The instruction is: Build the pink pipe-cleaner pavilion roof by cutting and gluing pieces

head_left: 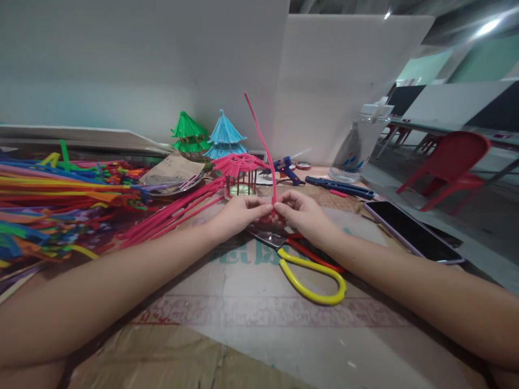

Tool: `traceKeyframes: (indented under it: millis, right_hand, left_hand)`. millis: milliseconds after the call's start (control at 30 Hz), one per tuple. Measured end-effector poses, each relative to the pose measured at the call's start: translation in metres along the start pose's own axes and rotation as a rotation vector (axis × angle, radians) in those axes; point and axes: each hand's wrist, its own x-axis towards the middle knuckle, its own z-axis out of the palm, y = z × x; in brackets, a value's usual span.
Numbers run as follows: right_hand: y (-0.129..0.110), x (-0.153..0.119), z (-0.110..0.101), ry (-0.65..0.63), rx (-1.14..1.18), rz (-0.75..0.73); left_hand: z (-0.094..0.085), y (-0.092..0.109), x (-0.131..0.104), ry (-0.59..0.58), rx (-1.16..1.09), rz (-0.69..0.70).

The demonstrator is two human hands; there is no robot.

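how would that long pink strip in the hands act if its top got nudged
The pink strip is probably semi-stiff, since it stands up from the left hand and right hand with only a gentle curve. Being so thin, it would likely bend easily at its unsupported top. It also looks very light.

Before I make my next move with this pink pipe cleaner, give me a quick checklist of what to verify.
1. Pink pipe cleaner pinched near its lower end by left hand and right hand: ok.
2. Pink-roofed model standing upright: ok.
3. Spare pink pipe cleaners at hand on the left: ok.
4. Scissors close by: ok.
5. Glue gun hot: cannot tell.
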Motion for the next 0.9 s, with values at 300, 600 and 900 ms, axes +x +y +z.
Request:
traceKeyframes:
  millis: [300,600,900]
  right_hand:
    - [0.0002,0.0007,0.0007,-0.007,0.001,0.036]
    - [-0.0015,-0.0003,0.0010,-0.030,-0.014,0.065]
    - [-0.0016,-0.0008,-0.0008,-0.017,0.038,0.027]
  left_hand:
    - [0.0001,0.0021,-0.0019,-0.040,0.041,0.041]
    - [0.0037,0.0017,-0.0031,-0.052,0.123,0.019]
    - [0.0045,0.0047,-0.0059,-0.109,0.155,0.024]
